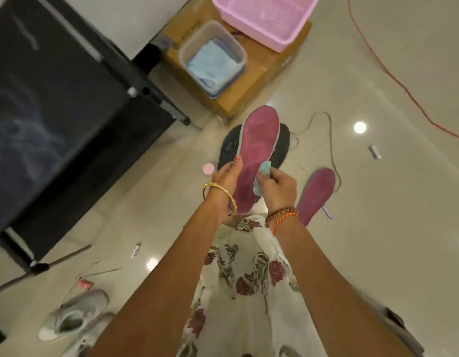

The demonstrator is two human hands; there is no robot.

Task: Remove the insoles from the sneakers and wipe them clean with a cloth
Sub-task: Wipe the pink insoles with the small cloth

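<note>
Head view, looking down past both forearms to a pale tiled floor (377,176). We log things largest first.

Black panel (55,99) fills the 9–11 o'clock sector. At 12 o'clock a cardboard box (261,73) carries a pink basket (261,19) and a clear tub (213,57) with folded blue cloths inside. Grey sneakers (73,320) lie at 8 o'clock, well apart from the hands.

Task object: the held insole (256,155), magenta, raised at frame centre. Its long axis runs from roughly 6:30 to 12:30, toe end far from us, heel end low between the wrists. A second insole (316,197) lies on the floor at 4 o'clock from the hands, unattended.

Left hand (225,184) grips the held insole's left edge near mid-length, thumb on top, fingers curled beneath; wrist turned inward, forearm rising from 7 o'clock.

Right hand (277,189) pinches a small teal cloth (263,176), folded under thumb and fingertips, pressed against the insole's right edge at mid-length. Its forearm comes in from 5 o'clock.

Key relation: the cloth sits at mid-length, so unwiped-looking surface extends toward 12:30 up to the toe and toward 6:30 down to the heel. We judge the wiping hand must travel along that axis while the left hand steadies. Wiping appears in progress on this insole; whether the floor insole is done, we cannot tell.
</note>
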